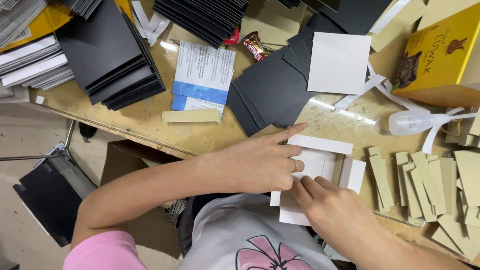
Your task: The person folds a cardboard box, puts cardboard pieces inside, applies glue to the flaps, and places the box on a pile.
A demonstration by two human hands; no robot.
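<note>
head view, looking down on a worktable [150,120]. the left hand [260,162], a ring on one finger, lies flat on a white folded card piece [320,165] near the table's front edge, its index finger stretched out along the piece's upper flap; the hand is open and presses rather than clasps. the right hand [340,215] meets the same white piece from below, fingertips pinching or pressing its lower left part; whether it actually clasps the card cannot be told. the piece lies partly over the table edge, just above the person's lap. to its right, a spread of beige cardboard strips [425,185]. behind it, a fan of black card sheets [270,92] with a white square sheet [339,62] on top. further left, a blue-and-white printed leaflet [202,75], a single beige strip [191,116] and a stack of black card sheets [117,60]. at right, a yellow box [440,55] and a clear plastic bottle [407,122] among white paper ribbons [440,127].
</note>
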